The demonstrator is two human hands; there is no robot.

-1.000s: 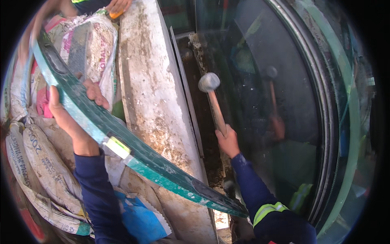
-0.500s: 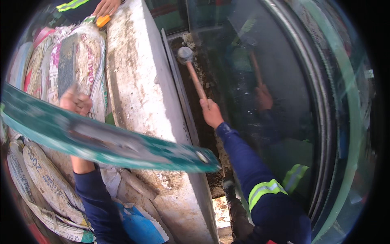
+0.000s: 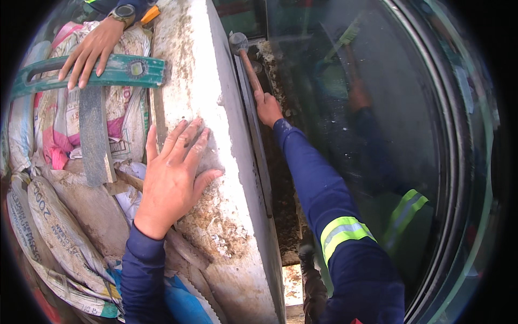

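Note:
My left hand [image 3: 175, 175] lies on the rough top of a white masonry wall [image 3: 181, 70], fingers spread, holding nothing. In my right hand [image 3: 268, 109] is the wooden handle of a mallet [image 3: 250, 67]. Its grey head is near the far end of a thin grey strip [image 3: 258, 156] that stands along the wall's right side. Beyond my left hand, another person's hand [image 3: 97, 48], with a watch at the wrist, rests on a green spirit level [image 3: 148, 75]. The level lies across the sacks, with one end reaching the wall's edge.
Stacked filled sacks [image 3: 65, 227] lie left of the wall, with a grey flat strip [image 3: 94, 140] on them. Dark reflective glass [image 3: 372, 162] stands close on the right. Between wall and glass runs a narrow trench [image 3: 283, 189] of soil. An orange object [image 3: 151, 14] sits far left.
The green level has gone from above my left arm to the sacks farther away, under the other person's hand. My left hand now rests on the wall. The mallet has moved farther away and slightly left.

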